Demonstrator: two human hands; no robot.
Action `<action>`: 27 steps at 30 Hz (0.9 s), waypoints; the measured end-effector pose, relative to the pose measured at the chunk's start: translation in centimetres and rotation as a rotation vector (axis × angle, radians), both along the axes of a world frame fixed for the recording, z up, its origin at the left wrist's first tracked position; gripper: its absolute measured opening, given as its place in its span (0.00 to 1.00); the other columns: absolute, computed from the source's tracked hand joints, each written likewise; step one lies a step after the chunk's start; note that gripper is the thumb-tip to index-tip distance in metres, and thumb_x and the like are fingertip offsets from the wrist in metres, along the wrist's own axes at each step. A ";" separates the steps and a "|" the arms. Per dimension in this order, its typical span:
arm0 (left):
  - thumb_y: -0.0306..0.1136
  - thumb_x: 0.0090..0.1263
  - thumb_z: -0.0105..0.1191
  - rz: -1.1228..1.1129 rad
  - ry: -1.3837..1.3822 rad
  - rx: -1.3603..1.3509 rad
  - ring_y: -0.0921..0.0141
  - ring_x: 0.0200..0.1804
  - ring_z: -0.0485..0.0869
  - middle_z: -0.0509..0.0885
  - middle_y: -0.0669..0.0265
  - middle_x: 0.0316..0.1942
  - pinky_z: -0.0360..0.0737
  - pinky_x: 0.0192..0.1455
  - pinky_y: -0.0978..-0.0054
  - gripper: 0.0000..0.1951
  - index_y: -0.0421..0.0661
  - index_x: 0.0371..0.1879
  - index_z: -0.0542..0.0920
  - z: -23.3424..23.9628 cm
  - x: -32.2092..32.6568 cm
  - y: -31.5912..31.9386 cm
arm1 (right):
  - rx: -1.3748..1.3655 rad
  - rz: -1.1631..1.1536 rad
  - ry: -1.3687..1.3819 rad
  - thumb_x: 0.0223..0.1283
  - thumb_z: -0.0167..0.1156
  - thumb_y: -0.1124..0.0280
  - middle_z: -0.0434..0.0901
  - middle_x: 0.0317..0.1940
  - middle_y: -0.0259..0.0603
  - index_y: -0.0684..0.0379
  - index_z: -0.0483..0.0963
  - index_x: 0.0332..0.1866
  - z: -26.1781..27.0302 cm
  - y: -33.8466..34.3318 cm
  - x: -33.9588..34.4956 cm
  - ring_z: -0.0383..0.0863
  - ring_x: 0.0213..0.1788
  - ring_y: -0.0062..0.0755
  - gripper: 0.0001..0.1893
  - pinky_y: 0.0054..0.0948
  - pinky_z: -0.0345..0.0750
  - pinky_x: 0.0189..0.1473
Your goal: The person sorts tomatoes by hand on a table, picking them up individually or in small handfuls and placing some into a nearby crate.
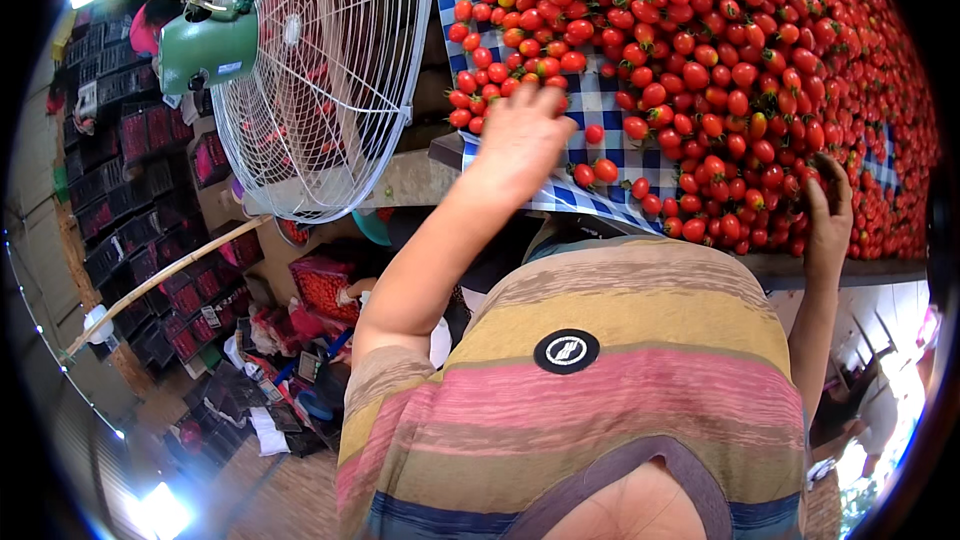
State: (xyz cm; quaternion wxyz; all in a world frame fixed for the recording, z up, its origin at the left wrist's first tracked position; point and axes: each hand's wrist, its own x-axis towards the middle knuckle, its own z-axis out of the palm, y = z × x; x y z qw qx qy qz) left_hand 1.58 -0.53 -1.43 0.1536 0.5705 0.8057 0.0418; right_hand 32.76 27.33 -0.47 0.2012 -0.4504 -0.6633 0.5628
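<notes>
Many small oval red tomatoes (697, 75), some with green calyxes, are heaped over a table covered with a blue and white checked cloth (600, 90). My left hand (527, 136), slightly blurred, reaches over the near left part of the heap; its fingertips touch or hover over tomatoes, and whether it grips one cannot be told. A few loose tomatoes (604, 170) lie on the cloth to the right of it. My right hand (829, 202) rests at the near edge of the heap, fingers curved around tomatoes at its side; the palm is hidden.
A large fan (319, 75) with a white wire cage and green motor stands left of the table. Stacked dark crates (161, 202) line the far left. A bamboo pole (169, 274) slants below the fan. Another person's arm (358, 289) reaches into a tomato-filled red crate (319, 270).
</notes>
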 end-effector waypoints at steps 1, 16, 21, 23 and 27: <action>0.30 0.56 0.63 0.064 0.076 0.079 0.59 0.63 0.75 0.79 0.63 0.58 0.77 0.59 0.54 0.10 0.51 0.38 0.87 0.8 -0.3 -0.7 | -0.126 -0.156 0.065 0.71 0.56 0.73 0.79 0.58 0.36 0.58 0.69 0.70 0.8 -0.6 -0.4 0.81 0.51 0.22 0.22 0.23 0.79 0.51; 0.38 0.63 0.61 0.277 0.004 -0.068 0.58 0.46 0.84 0.85 0.59 0.39 0.82 0.47 0.60 0.10 0.47 0.38 0.86 0.9 -2.8 -0.9 | -0.076 0.096 0.041 0.69 0.58 0.76 0.77 0.63 0.39 0.61 0.68 0.71 0.2 0.5 -1.2 0.81 0.50 0.22 0.25 0.25 0.80 0.54; 0.34 0.60 0.62 0.086 0.072 0.315 0.60 0.52 0.80 0.80 0.63 0.46 0.80 0.49 0.59 0.10 0.49 0.40 0.83 -2.2 0.2 5.3 | 0.391 0.343 0.084 0.69 0.58 0.81 0.76 0.63 0.39 0.64 0.70 0.67 0.3 -1.4 -7.4 0.76 0.61 0.28 0.22 0.27 0.73 0.64; 0.30 0.60 0.58 0.140 0.142 0.188 0.60 0.51 0.80 0.79 0.63 0.44 0.78 0.49 0.59 0.06 0.49 0.36 0.81 -4.5 -1.2 3.8 | 0.565 0.437 0.039 0.67 0.58 0.82 0.77 0.59 0.41 0.65 0.72 0.63 1.2 -1.4 -9.4 0.76 0.62 0.31 0.19 0.29 0.71 0.66; 0.31 0.61 0.58 0.383 0.220 -0.098 0.61 0.49 0.82 0.81 0.63 0.43 0.80 0.48 0.59 0.07 0.48 0.38 0.83 -2.7 -4.7 0.1 | 0.488 0.361 -0.010 0.69 0.59 0.79 0.78 0.60 0.41 0.65 0.72 0.65 -1.1 0.7 -9.0 0.77 0.61 0.30 0.19 0.29 0.72 0.66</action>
